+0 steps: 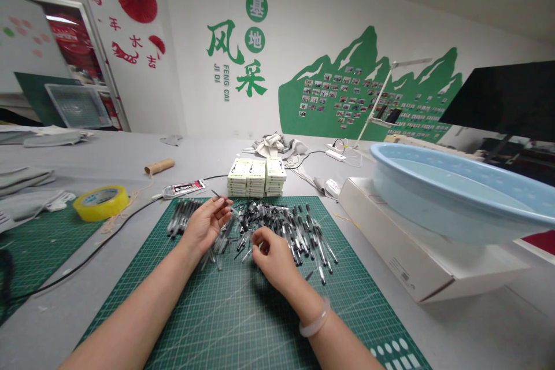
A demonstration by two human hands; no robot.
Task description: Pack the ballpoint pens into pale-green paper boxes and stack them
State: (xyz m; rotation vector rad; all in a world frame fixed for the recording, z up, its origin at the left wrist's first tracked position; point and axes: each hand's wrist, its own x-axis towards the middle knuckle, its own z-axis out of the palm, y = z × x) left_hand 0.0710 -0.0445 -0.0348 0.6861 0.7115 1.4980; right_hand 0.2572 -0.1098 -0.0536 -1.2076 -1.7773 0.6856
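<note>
My left hand (208, 221) is raised over the left part of the pen pile, its thumb and fingertips pinching a thin, dark-tipped pen (215, 193). My right hand (272, 254) is lower and to the right, fingers curled together in front of the pile; whatever they may hold is hidden. Between and behind both hands lies a loose heap of clear-barrelled pens with black parts (299, 231). A neater row of black-capped pens (180, 217) lies left of my left hand. All of these rest on a green gridded cutting mat (225, 318).
Small white-and-green boxes (256, 170) stand stacked behind the pens. To the right, a blue basin (455, 202) sits on a white carton (403, 248). Yellow tape (101, 203), a glue tube (184, 188), and a black cable (93, 254) lie left.
</note>
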